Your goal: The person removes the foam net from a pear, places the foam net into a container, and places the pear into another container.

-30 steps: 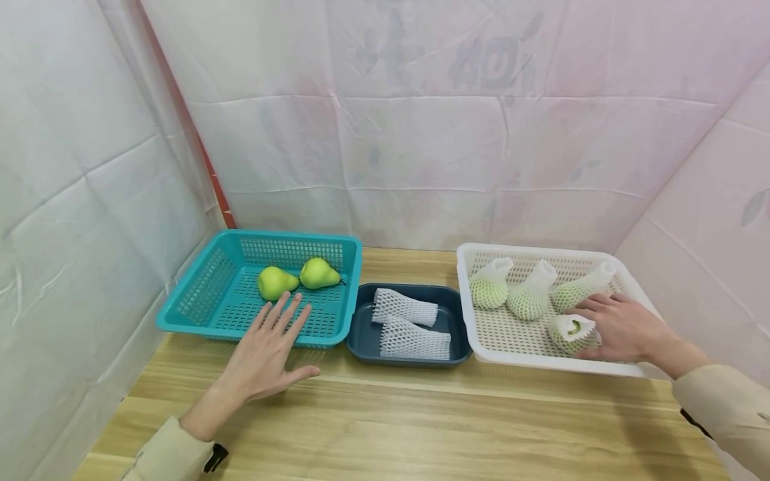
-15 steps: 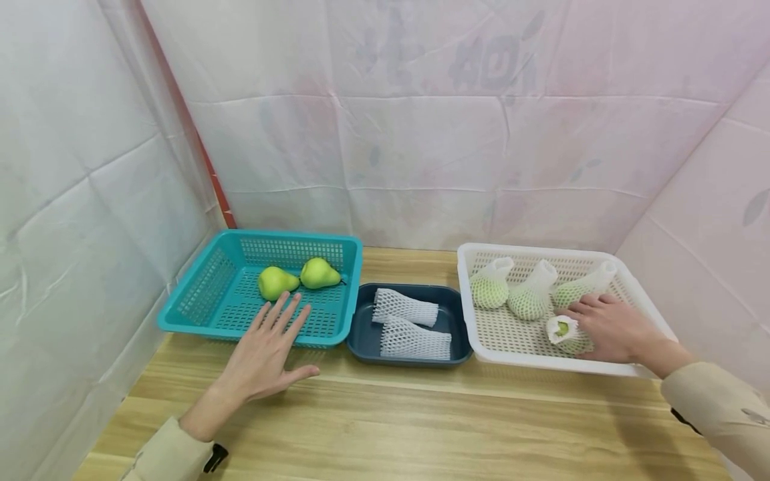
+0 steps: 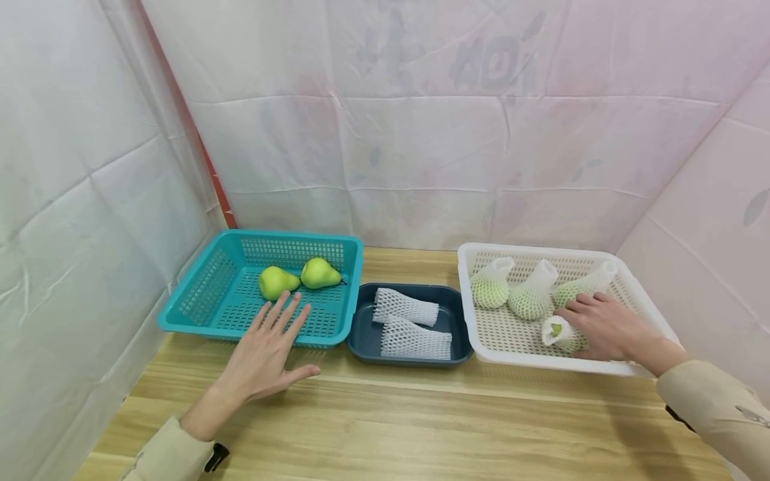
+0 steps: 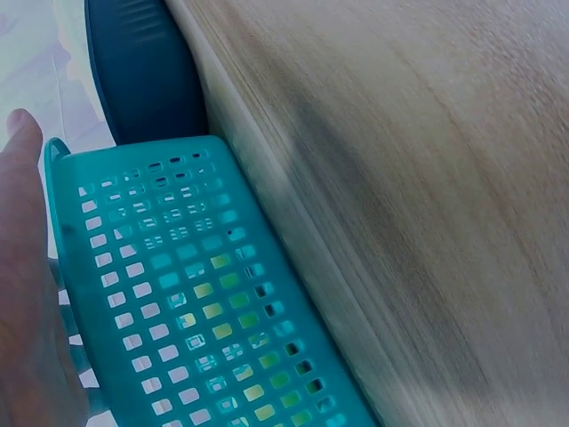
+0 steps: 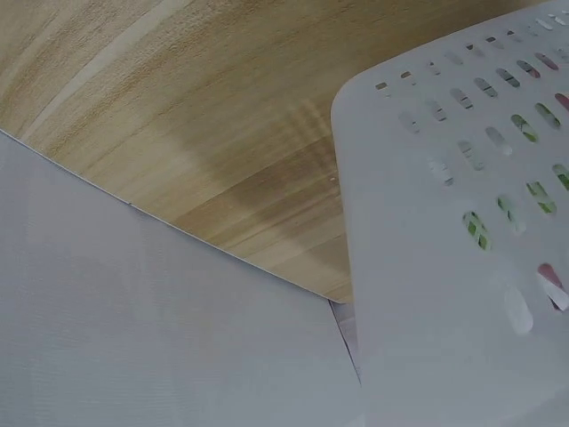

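My right hand (image 3: 613, 327) is inside the white basket (image 3: 645, 290), gripping a pear in a white foam net (image 3: 567, 336). The net's mouth faces left, with a bit of green showing in it; the fingers cover the pear's right side. Behind it lie several more netted pears (image 3: 529, 300). At the left, my left hand (image 3: 259, 361) holds nothing, its fingers spread over the front rim of the teal basket (image 3: 198, 327). Two bare green pears (image 3: 319, 274) lie in that basket. In the right wrist view, the white basket's wall (image 5: 427, 294) hides the hand.
Between the baskets stands a dark blue tray (image 3: 363, 341) with two foam nets (image 3: 415, 337) in it. All three containers stand in a row on a wooden table (image 3: 385, 421). White sheeting (image 3: 415, 153) hangs behind and on both sides.
My right hand has moved slightly left with the netted pear, which has tipped so that its net's mouth points left. The left hand has stayed where it was.
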Motion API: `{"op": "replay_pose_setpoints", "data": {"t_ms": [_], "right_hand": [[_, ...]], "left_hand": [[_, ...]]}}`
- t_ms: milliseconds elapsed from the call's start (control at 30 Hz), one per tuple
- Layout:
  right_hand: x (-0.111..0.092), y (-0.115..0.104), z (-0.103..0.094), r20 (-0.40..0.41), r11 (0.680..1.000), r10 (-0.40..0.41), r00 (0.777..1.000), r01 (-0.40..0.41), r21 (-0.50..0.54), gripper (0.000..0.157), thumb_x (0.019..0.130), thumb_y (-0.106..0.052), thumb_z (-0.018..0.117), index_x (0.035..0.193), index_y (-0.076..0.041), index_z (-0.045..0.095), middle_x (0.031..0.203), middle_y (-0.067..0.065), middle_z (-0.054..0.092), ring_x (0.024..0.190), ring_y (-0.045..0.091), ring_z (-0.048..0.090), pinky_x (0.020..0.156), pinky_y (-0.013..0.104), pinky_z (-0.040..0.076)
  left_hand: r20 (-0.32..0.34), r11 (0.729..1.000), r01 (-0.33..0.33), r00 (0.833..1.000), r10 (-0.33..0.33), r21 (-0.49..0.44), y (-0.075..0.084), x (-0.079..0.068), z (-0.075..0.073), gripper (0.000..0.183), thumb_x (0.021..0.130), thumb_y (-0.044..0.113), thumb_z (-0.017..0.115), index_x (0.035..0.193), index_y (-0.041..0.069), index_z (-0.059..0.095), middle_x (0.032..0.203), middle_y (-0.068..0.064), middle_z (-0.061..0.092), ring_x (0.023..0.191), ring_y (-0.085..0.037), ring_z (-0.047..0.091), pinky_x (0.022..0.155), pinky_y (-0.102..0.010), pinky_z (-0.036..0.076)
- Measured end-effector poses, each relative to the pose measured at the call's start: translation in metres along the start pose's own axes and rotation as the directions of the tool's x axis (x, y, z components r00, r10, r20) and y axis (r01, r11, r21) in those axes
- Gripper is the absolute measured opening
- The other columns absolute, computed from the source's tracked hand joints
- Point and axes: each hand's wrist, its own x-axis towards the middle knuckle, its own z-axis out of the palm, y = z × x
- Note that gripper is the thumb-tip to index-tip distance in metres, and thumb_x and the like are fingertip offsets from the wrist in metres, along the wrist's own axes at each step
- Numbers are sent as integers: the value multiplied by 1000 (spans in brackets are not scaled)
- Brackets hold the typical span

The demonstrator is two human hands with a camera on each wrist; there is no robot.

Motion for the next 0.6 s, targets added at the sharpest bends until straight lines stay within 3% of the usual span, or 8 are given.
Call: {"op": "replay_pose_setpoints", "data": {"t_ms": [167, 300, 500, 600], "right_hand": [[-3, 2, -6, -24, 1000, 27, 999, -27, -6, 83, 56, -54, 95, 121, -7, 73, 110, 11, 74, 106, 38, 68, 90, 59, 55], [-8, 5, -14, -91, 999, 35, 995, -37, -20, 84, 52, -53, 96, 119, -9, 73, 107, 9, 74, 104, 36, 68, 87, 59, 54], [-10, 7, -26, -160, 999, 31, 987, -36, -27, 84, 52, -55, 97, 117, -9, 73, 104, 9, 74, 100, 35, 67, 88, 58, 53], [-10, 6, -33, -185, 999, 28, 982, -35, -33, 86, 52, -55, 97, 120, -9, 72, 106, 10, 75, 101, 36, 67, 89, 59, 53]], "left_hand": [[2, 1000, 4, 1000, -4, -5, 1, 1, -1, 113, 91, 93, 17, 162, 8, 41, 170, -19, 38, 158, -42, 35, 125, -60, 37], [15, 1000, 9, 1000, -9, -7, 2, 2, -3, 113, 91, 93, 21, 162, 8, 41, 170, -19, 38, 158, -42, 35, 125, -60, 37], [35, 1000, 14, 999, -14, 1, 3, 3, -5, 110, 86, 85, 56, 162, 8, 41, 169, -19, 39, 159, -42, 34, 125, -60, 37], [43, 1000, 15, 999, -16, 4, 3, 5, -6, 111, 81, 80, 66, 162, 8, 40, 169, -19, 39, 159, -42, 33, 126, -60, 37]]}}
